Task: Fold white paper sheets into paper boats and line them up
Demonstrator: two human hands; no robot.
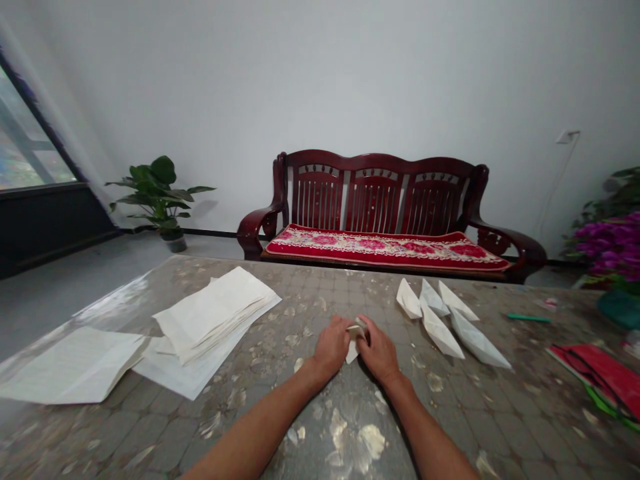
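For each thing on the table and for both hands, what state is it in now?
left hand, closed on the folded paper.
right hand, closed on the folded paper.
folded paper, folded small, pinched between both hands.
paper stack, loose, lying flat.
paper boats, finished, lying side by side.

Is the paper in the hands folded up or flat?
Folded up. The paper is a small creased wad pinched between the left hand and right hand, much smaller than the flat sheets beside them.
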